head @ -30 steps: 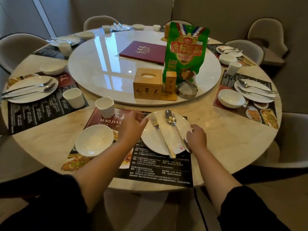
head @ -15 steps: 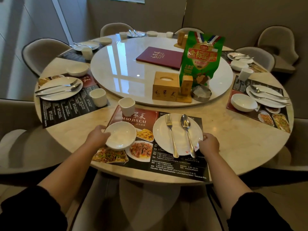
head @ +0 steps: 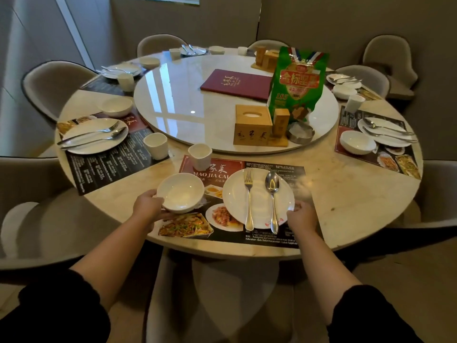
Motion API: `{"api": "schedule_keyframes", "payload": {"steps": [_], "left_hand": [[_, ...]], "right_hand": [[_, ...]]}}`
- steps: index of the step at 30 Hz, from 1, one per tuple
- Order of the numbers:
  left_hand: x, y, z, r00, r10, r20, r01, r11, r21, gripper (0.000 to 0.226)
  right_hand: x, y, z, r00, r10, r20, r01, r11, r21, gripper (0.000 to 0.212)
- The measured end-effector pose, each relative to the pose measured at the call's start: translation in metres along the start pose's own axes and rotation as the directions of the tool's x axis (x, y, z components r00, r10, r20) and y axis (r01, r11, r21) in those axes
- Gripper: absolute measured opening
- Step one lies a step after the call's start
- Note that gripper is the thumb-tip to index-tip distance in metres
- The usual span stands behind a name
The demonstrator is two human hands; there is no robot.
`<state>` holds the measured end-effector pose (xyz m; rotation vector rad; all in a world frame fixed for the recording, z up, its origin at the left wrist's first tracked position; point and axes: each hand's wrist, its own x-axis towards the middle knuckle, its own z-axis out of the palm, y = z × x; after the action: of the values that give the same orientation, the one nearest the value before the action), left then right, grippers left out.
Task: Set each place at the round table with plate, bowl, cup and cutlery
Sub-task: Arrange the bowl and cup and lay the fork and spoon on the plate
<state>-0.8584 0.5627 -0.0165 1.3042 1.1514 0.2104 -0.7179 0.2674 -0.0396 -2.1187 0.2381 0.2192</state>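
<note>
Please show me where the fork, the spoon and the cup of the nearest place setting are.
fork (head: pixel 249 194): head view, middle of handle.
spoon (head: pixel 272 180): head view, its bowl.
cup (head: pixel 199 157): head view, front wall.

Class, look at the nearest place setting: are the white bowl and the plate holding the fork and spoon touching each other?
Apart. The head view shows a strip of placemat between the bowl and the plate; their rims do not meet.

There is one view only, from a camera on the person's head, looking forward and down across the round table (head: pixel 346 194). It sits close over the near table edge, both forearms reaching in from below; far chairs (head: pixel 158 44) appear small.
</note>
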Motion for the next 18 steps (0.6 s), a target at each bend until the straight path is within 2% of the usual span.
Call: {"api": "schedule_keyframes", "payload": {"steps": [7,18], "left_hand": [[0.009,0.015,-0.014,0.999,0.038,0.001,-0.038,0.999,-0.024,0.048],[0.021,0.024,-0.020,0.996,0.064,0.067,-0.060,0.996,-0.065,0.050]], "right_hand": [[-0.029,-0.005,0.026,0.999,-0.007,-0.051,0.007,1.000,-0.001,0.024],[-0.039,-0.001,0.044,0.997,0.011,-0.074,-0.012,1.000,-0.010,0.029]]}}
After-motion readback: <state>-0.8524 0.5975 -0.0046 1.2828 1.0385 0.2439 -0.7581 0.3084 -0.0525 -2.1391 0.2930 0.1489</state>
